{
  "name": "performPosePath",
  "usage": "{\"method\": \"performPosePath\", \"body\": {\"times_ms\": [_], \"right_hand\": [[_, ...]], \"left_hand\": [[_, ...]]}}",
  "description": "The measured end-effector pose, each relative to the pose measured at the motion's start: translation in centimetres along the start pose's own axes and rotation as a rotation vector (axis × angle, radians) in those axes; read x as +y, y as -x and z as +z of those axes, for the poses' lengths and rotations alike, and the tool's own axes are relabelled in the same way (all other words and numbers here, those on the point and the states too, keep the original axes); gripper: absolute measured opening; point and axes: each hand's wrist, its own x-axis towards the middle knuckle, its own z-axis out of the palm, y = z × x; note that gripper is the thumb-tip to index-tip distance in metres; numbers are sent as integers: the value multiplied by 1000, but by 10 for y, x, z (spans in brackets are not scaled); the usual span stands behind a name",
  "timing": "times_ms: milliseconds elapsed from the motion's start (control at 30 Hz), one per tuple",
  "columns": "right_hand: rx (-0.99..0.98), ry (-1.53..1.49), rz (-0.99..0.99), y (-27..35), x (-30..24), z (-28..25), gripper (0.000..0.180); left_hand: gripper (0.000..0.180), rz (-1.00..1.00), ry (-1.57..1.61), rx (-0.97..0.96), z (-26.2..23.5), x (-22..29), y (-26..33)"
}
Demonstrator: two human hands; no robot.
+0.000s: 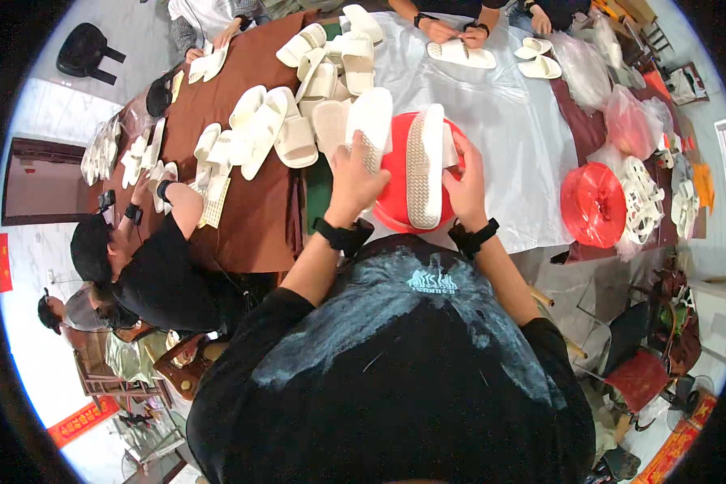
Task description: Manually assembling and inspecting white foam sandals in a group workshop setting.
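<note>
My left hand [358, 179] grips a white slide slipper [369, 117] by its lower part, the sole tilted and partly facing up. My right hand [465, 181] has its fingers on the strap of a second white slide slipper [425, 169]. That one is turned on its side, its studded beige sole facing left, over a round red object [391, 202] close to my body. The red object's full shape is covered by the slippers and hands. Just beyond my left hand lies a heap of white slippers [296, 141].
A brown cloth [254, 234] and clear plastic sheeting [524, 161] cover the table. At right are a red plastic-wrapped roll [593, 206] and clear bags [581, 68]. Co-workers' hands hold slippers across the table; a person in a black cap [93, 250] works at left.
</note>
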Motion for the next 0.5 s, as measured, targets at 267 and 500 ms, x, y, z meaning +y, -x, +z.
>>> {"method": "performPosePath", "body": {"times_ms": [267, 500], "right_hand": [[-31, -256, 235, -9, 29, 2, 56], [-68, 508, -221, -20, -38, -11, 45]], "left_hand": [[39, -391, 1327, -273, -29, -24, -6], [52, -401, 1134, -217, -9, -37, 3]]}}
